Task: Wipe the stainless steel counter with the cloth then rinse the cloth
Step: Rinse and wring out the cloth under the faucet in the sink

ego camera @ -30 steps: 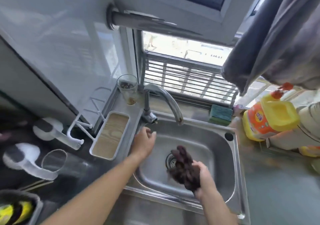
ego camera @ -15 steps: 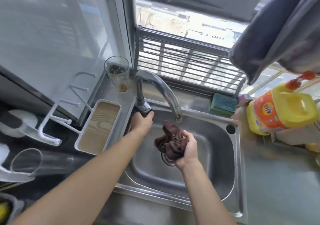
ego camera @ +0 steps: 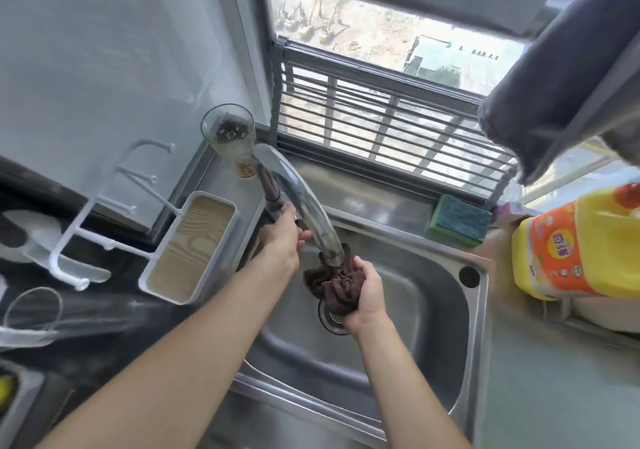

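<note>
A bunched dark brown cloth (ego camera: 332, 284) is gripped in my right hand (ego camera: 367, 291), held directly under the spout of the curved steel tap (ego camera: 304, 206) above the drain (ego camera: 333, 317) of the stainless steel sink (ego camera: 429, 313). My left hand (ego camera: 282, 237) wraps around the tap's base and handle at the sink's back left corner. No water stream is visible. The steel counter (ego camera: 554, 396) runs to the right of the sink.
A white tray with a wooden-look insert (ego camera: 190, 247) sits left of the sink, a glass (ego camera: 230, 137) behind it. A green-yellow sponge (ego camera: 459, 221) lies on the back ledge. A yellow-orange detergent bottle (ego camera: 575, 244) stands at right. A grey towel (ego camera: 561, 78) hangs above.
My right hand lifted the cloth from low over the drain up under the spout. My left hand moved from the sink's rim onto the tap's base and handle.
</note>
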{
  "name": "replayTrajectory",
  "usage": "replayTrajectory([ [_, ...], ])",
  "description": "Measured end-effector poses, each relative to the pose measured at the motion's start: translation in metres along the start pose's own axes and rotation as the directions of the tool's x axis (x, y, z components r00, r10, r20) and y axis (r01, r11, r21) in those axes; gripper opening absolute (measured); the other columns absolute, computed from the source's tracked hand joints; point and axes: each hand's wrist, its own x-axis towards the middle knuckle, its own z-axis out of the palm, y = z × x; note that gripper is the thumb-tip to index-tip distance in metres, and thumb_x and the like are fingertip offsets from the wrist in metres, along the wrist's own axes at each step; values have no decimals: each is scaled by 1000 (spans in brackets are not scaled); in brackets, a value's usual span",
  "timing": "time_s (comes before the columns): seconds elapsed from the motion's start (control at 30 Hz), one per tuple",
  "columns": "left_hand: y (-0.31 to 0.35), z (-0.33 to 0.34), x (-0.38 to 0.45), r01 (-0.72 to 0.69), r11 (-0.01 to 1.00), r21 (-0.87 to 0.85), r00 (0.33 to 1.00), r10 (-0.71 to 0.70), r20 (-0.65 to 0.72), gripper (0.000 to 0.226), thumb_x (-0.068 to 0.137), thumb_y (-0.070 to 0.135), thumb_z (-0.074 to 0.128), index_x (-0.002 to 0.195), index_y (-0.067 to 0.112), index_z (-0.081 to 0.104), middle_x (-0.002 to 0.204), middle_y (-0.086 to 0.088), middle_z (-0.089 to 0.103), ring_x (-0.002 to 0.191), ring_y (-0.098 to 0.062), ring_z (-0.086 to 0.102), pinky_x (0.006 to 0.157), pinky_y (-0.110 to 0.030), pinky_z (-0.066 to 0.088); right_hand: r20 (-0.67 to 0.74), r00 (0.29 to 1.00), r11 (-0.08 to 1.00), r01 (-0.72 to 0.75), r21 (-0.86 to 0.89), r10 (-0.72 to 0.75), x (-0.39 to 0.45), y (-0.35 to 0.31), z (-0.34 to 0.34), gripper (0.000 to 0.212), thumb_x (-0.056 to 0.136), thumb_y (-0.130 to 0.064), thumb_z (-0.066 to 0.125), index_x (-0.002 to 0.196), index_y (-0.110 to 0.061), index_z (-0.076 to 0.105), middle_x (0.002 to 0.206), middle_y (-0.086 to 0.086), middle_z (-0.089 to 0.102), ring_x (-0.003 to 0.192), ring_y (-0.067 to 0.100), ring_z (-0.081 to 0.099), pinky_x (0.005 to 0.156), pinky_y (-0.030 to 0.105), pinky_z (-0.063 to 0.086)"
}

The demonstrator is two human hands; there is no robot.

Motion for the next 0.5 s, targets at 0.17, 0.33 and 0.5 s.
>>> replayTrajectory([
  [0.17, 4, 3, -8, 9, 999, -49, 1000, -8, 27, 19, 100, 27, 55, 105, 12, 65, 73, 4, 59, 77, -28, 61, 83, -39, 56, -56, 998, 998, -42, -42, 40, 2, 5, -1, 49, 98, -37, 44, 122, 0, 66, 106, 20, 69, 83, 29, 63, 75, 34, 47],
  [0.33, -4, -5, -16, -62, 998, 5, 992, 61, 108, 10, 98, 28, 62, 99, 20, 67, 78, 5, 63, 89, -27, 64, 92, -42, 55, -30, 999, 998, -40, -45, 39, -2, 7, -5, 56, 99, -36, 44, 138, 2, 57, 128, 21, 59, 89, 28, 63, 63, 29, 58],
  [0.5, -22, -22, -12, -309, 936, 171, 941, 275, 196, 15, 99, 4, 55, 99, 17, 63, 92, -10, 69, 65, -9, 71, 78, -29, 61, -32, 999, 999, -17, -48, 15, 0, 11, -8, 55, 99, -36, 46, 139, 1, 57, 132, 22, 59, 92, 28, 64, 65, 31, 57],
])
